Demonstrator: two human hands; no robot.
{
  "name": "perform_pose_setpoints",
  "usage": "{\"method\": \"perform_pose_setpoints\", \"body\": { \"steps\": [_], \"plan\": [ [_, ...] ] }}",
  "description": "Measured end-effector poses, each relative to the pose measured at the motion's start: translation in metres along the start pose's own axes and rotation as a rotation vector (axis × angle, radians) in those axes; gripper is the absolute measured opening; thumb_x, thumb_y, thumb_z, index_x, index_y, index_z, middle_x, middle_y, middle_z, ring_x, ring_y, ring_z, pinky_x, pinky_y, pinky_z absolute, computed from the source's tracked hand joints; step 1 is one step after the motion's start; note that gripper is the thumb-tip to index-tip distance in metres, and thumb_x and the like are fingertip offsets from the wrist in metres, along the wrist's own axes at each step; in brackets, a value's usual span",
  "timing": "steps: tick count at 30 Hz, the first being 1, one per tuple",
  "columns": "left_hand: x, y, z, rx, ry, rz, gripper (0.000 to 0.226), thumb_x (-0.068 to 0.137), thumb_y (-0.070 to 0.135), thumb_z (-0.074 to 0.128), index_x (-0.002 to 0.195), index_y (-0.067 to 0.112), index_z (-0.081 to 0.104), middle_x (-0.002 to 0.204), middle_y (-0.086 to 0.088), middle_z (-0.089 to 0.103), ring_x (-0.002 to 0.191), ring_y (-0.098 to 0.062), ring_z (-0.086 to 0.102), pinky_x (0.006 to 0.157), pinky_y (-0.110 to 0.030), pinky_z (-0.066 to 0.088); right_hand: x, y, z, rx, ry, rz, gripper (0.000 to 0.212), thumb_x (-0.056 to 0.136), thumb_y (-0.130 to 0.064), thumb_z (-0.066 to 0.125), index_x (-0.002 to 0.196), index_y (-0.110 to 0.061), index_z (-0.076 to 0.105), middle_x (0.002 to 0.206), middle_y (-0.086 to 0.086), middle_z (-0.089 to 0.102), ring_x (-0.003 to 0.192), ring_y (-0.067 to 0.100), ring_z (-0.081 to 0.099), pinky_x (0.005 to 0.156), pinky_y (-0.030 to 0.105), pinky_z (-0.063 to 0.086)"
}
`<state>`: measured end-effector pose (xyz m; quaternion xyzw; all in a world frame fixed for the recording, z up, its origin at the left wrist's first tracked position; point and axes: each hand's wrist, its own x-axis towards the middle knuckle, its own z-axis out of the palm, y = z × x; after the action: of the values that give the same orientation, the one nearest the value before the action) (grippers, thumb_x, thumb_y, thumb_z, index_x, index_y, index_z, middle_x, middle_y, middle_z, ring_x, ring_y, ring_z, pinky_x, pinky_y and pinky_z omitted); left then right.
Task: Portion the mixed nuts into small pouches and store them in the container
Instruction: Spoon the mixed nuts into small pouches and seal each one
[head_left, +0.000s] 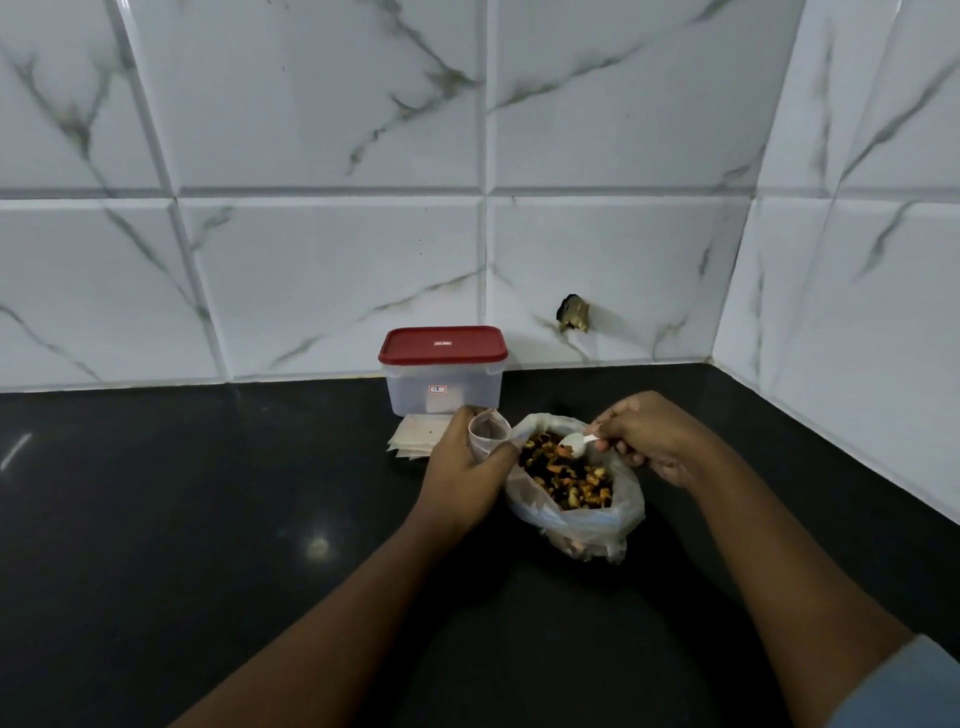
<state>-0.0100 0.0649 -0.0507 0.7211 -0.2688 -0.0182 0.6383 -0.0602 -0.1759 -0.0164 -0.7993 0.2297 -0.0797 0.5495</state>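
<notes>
On the black bench (156, 493), against the marble-tiled wall, left to right:

- Stack of flat empty pouches (414, 439), lying at the foot of the container.
- Clear container (441, 389), red lid (442, 344) on; one small label on the lid, one on the front wall, both too small to read.
- Left hand (462, 470), fingers (457, 423) curled round a small pouch (489, 431), gripping it upright with its mouth open, just beside the bag.
- Plastic bag (576, 519), open-topped, holding the mixed nuts (566, 480).
- White spoon (575, 444), bowl down over the nuts.
- Right hand (649, 436), fingers (618, 410) pinching the spoon's handle, wrist raised above the bag.
- Dark wall fitting (574, 313), above and behind.
</notes>
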Motion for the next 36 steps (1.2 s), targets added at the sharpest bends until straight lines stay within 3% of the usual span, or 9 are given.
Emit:
{"method": "perform_pose_setpoints", "body": {
  "steps": [7,15,19,21,24,28,32,34,36],
  "plan": [
    [-0.001,-0.002,-0.002,0.054,-0.081,0.014,0.029,0.094,0.025,0.074,0.117,0.035,0.059,0.109,0.012,0.068,0.1,0.001,0.066,0.082,-0.023,0.057,0.0,0.001,-0.013,0.294,-0.074,0.098,0.018,0.097,0.011,0.054,0.098,0.011,0.072,0.07,0.014,0.065,0.047,0.006,0.041,0.036,0.016,0.026],
    [0.001,-0.006,-0.003,0.082,-0.109,0.029,0.033,0.093,0.027,0.076,0.116,0.037,0.056,0.109,0.013,0.068,0.096,0.009,0.064,0.072,-0.012,0.054,-0.025,-0.028,-0.003,0.476,-0.346,-0.114,0.019,0.086,0.001,0.069,0.103,0.006,0.073,0.081,0.016,0.07,0.053,0.007,0.041,0.04,0.015,0.029],
    [0.003,-0.009,-0.001,0.084,-0.098,0.041,0.031,0.091,0.026,0.077,0.115,0.033,0.058,0.109,0.011,0.071,0.098,0.002,0.067,0.083,-0.025,0.057,-0.037,-0.037,0.018,0.231,-0.346,-0.244,0.012,0.093,-0.002,0.07,0.099,-0.005,0.08,0.089,0.018,0.075,0.059,0.013,0.05,0.048,0.018,0.036],
    [0.003,-0.009,-0.001,0.089,-0.091,0.036,0.03,0.091,0.027,0.077,0.114,0.032,0.059,0.108,0.01,0.071,0.097,0.0,0.067,0.086,-0.031,0.058,-0.043,-0.039,0.025,-0.078,-0.242,-0.413,0.013,0.097,-0.011,0.072,0.099,-0.018,0.082,0.094,0.005,0.08,0.076,0.013,0.069,0.068,0.023,0.051],
    [0.004,-0.008,-0.002,0.078,-0.068,0.034,0.025,0.091,0.027,0.077,0.109,0.032,0.06,0.103,0.009,0.07,0.092,0.0,0.068,0.077,-0.026,0.056,-0.048,-0.043,0.031,-0.298,-0.203,-0.585,0.016,0.096,-0.017,0.074,0.1,-0.03,0.083,0.098,-0.013,0.08,0.095,0.005,0.074,0.092,0.029,0.054],
    [0.003,-0.006,-0.002,0.037,-0.041,0.037,0.026,0.091,0.025,0.079,0.106,0.031,0.059,0.1,0.007,0.068,0.085,0.002,0.067,0.066,-0.017,0.052,-0.052,-0.044,0.034,-0.331,-0.249,-0.632,0.018,0.092,-0.011,0.078,0.101,-0.026,0.084,0.096,-0.014,0.08,0.091,0.001,0.073,0.086,0.023,0.052],
    [0.002,-0.004,-0.002,0.013,-0.045,0.04,0.021,0.095,0.024,0.074,0.109,0.031,0.06,0.102,0.011,0.07,0.09,0.006,0.067,0.069,-0.011,0.05,-0.048,-0.045,0.017,-0.181,-0.121,-0.651,0.017,0.094,-0.014,0.077,0.103,-0.027,0.083,0.097,-0.006,0.081,0.083,0.016,0.075,0.081,0.032,0.06],
    [0.002,-0.004,-0.003,0.027,-0.051,0.029,0.021,0.095,0.023,0.073,0.109,0.032,0.06,0.102,0.012,0.07,0.09,0.007,0.067,0.069,-0.011,0.051,-0.042,-0.042,-0.001,-0.143,-0.02,-0.63,0.017,0.094,-0.013,0.077,0.1,-0.027,0.083,0.093,-0.007,0.08,0.07,0.01,0.07,0.073,0.026,0.056],
    [0.003,-0.005,-0.003,0.033,-0.065,0.021,0.022,0.095,0.021,0.073,0.11,0.032,0.06,0.104,0.011,0.07,0.091,0.007,0.067,0.067,-0.012,0.052,-0.034,-0.035,-0.015,-0.305,0.033,-0.588,0.016,0.092,-0.014,0.077,0.095,-0.028,0.084,0.085,-0.013,0.078,0.064,0.001,0.065,0.068,0.023,0.05]
  ]
}}
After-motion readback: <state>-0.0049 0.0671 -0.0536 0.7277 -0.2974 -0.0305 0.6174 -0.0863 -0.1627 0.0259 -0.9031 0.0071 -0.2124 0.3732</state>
